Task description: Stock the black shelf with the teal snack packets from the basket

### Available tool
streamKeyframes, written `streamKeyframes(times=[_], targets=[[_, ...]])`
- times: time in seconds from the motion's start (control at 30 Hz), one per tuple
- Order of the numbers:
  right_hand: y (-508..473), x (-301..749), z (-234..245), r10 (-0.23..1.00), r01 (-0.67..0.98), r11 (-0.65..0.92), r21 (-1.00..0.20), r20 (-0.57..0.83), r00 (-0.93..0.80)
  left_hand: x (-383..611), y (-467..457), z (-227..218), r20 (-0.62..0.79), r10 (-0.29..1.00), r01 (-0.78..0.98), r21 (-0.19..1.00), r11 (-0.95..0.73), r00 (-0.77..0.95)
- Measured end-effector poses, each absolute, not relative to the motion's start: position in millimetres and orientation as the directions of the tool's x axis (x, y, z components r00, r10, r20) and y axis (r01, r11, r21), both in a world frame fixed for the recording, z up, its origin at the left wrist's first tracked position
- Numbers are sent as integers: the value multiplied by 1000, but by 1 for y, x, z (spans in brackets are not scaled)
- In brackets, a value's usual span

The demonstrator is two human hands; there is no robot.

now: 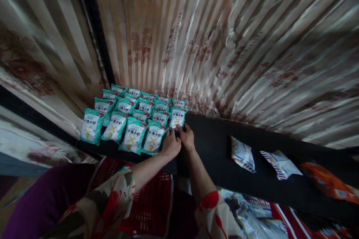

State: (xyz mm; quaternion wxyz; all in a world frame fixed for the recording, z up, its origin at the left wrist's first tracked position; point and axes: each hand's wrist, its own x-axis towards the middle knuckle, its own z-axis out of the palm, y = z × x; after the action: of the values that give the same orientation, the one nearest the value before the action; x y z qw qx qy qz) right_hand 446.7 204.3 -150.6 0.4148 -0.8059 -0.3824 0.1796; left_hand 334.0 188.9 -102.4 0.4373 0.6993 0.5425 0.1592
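Several teal snack packets [131, 119] stand in rows at the left end of a black shelf [213, 145]. My left hand [171, 145] rests at the right side of the front row, its fingers curled against a teal packet [153, 139]. My right hand [186, 136] is beside it, with its fingers touching the lower edge of the rightmost teal packet [177, 118]. Both hands sit close together on the shelf. How firmly they hold the packets is not clear.
Two white striped packets [242, 155] [281, 164] and an orange packet [327, 181] lie further right on the shelf. A striped curtain [224, 44] hangs behind. A red plastic basket [151, 201] and more packets [252, 213] are below the shelf.
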Motion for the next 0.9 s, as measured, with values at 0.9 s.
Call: streamKeyframes(times=[0.9], targets=[[60,312,-171,600,222,-168,-961,79,796,234,67,-151,-3,886,391,898,-201,463]])
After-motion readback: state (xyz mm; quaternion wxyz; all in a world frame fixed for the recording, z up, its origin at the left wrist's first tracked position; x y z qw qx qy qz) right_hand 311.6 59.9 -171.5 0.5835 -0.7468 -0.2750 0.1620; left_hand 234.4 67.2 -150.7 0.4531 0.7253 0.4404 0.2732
